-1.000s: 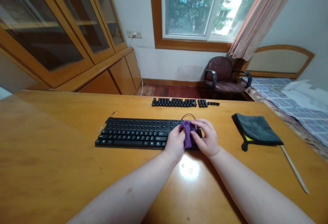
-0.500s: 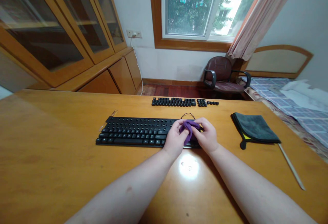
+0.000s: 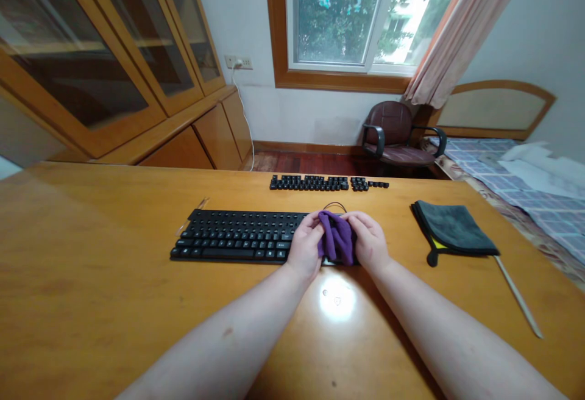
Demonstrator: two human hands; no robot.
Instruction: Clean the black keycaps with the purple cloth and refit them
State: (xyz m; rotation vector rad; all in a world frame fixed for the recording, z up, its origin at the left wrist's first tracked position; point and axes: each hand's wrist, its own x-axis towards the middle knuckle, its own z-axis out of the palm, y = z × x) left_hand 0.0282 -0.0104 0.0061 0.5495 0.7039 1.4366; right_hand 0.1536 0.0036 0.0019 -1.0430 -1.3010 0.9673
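Note:
Between my two hands hangs a small purple cloth (image 3: pixel 337 240), loosely folded. My left hand (image 3: pixel 306 242) pinches its left edge, and my right hand (image 3: pixel 369 241) grips the upper right side. Both hands are closed, over the right part of a black keyboard (image 3: pixel 237 236). Its lower rows carry keycaps, while bare switch stems show in the upper rows. The keyboard's right end is mostly hidden behind the hands and cloth. Whether the cloth touches it I cannot tell.
Loose black keycaps (image 3: pixel 315 183) lie in rows near the table's far edge. A folded dark grey cloth (image 3: pixel 457 228) rests at the right, with a thin pale strip (image 3: pixel 521 299) sticking out from under it. Behind the table (image 3: pixel 114 302) stands an office chair (image 3: pixel 395 132).
The purple cloth was bunched up between my fingers and now hangs more spread out. My hands have moved slightly apart.

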